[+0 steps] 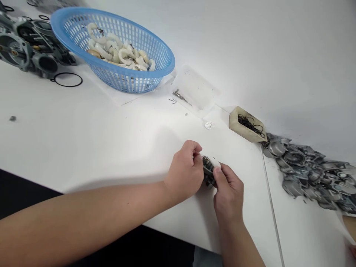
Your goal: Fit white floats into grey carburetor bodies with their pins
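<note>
Near the table's front edge, a small dark metal carburetor part (208,172) with a white curved float (214,162) on its upper side is held between my hands. My right hand (229,191) grips it from the right, its thumb pressed by the white float. On the left side, my left hand (185,170) is closed against the part, thumb and forefinger curled together. Whatever is between those two fingertips is hidden. My hands cover much of the carburetor part.
A blue basket (111,68) holds several white floats. Beyond my hands are a clear plastic tray (200,89) with thin metal pins and a cream box (241,129) of black rings. Carburetor bodies (27,48) stand far left; metal carburetor parts (311,170) are heaped at right.
</note>
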A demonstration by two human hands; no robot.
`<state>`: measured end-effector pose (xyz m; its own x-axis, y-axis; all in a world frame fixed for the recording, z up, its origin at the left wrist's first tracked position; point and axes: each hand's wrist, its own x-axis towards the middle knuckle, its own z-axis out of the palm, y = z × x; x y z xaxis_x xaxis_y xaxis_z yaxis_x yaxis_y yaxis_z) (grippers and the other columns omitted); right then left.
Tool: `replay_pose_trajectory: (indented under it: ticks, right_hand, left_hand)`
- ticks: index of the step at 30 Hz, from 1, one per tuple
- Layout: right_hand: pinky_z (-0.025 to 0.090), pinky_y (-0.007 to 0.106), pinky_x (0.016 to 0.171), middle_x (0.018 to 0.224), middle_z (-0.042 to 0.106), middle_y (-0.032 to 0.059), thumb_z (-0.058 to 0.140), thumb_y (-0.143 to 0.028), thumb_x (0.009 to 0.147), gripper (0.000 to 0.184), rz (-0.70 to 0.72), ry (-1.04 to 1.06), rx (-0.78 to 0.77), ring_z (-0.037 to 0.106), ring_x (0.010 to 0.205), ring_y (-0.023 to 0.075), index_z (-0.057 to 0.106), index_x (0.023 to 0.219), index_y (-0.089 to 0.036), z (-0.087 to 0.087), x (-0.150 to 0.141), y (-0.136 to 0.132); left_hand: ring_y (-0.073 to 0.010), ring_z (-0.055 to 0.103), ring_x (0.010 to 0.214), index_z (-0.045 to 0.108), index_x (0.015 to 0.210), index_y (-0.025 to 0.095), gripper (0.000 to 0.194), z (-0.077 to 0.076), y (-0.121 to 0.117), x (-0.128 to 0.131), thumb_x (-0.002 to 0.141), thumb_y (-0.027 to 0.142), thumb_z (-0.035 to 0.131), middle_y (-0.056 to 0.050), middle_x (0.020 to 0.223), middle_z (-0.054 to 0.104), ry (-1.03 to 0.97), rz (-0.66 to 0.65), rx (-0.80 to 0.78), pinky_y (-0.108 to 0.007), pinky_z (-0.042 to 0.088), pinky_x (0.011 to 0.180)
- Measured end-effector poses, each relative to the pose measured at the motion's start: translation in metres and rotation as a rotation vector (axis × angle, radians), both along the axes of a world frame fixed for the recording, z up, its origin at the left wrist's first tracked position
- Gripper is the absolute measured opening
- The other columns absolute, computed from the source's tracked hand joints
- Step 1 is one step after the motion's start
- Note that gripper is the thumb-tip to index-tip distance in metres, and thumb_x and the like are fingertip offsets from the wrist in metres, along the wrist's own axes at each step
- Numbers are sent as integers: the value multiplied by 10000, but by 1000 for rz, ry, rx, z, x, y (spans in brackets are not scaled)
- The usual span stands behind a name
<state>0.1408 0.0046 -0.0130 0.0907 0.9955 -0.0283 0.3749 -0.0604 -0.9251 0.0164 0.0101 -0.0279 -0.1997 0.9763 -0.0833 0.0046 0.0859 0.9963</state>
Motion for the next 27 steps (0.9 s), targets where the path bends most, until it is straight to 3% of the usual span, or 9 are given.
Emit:
replay_pose_trajectory:
  ticks: [4, 10, 15, 22, 27]
  right_hand:
    - [532, 368, 690, 944, 725, 86, 607, -444, 820, 376, -4, -92, 19, 656, 844, 247, 702, 1057, -168, -1, 2, 1]
    - [544, 384, 704, 1149, 649, 134, 648, -366, 778, 307, 11, -394, 265, 625, 1009, 283, 717, 1019, -189, -4, 6, 0]
    - [543, 366, 660, 854, 731, 64, 659, -409, 778, 275, -52, -296, 187, 665, 737, 223, 736, 930, -193, 7, 0, -4]
    - [515, 355, 626, 778, 737, 75, 638, -520, 780, 375, -209, -398, 197, 672, 703, 238, 730, 882, -171, 9, 1, -2]
    - [539, 374, 743, 793, 743, 62, 675, -409, 800, 279, -311, -174, 260, 712, 782, 237, 689, 958, -180, -1, 4, 6]
  left_hand:
    - [-116, 533, 609, 483, 883, 218, 83, -4, 2, 4, 848, 154, 443, 2, 758, 577, -131, 9, -101, -238, 436, 535]
    - [-119, 510, 608, 476, 883, 220, 101, -5, 2, 6, 854, 146, 414, 16, 720, 560, -35, -56, -25, -239, 415, 537]
    - [-125, 498, 608, 474, 928, 224, 112, -5, 1, 8, 854, 158, 422, 19, 723, 549, -6, -64, 15, -249, 400, 539]
    - [-127, 499, 642, 452, 950, 223, 111, -5, 1, 9, 872, 163, 399, 11, 772, 550, 33, -76, 35, -260, 414, 566]
    - [-147, 535, 714, 452, 955, 215, 119, -3, 2, 10, 868, 151, 404, -11, 826, 568, 71, -74, 32, -284, 428, 629]
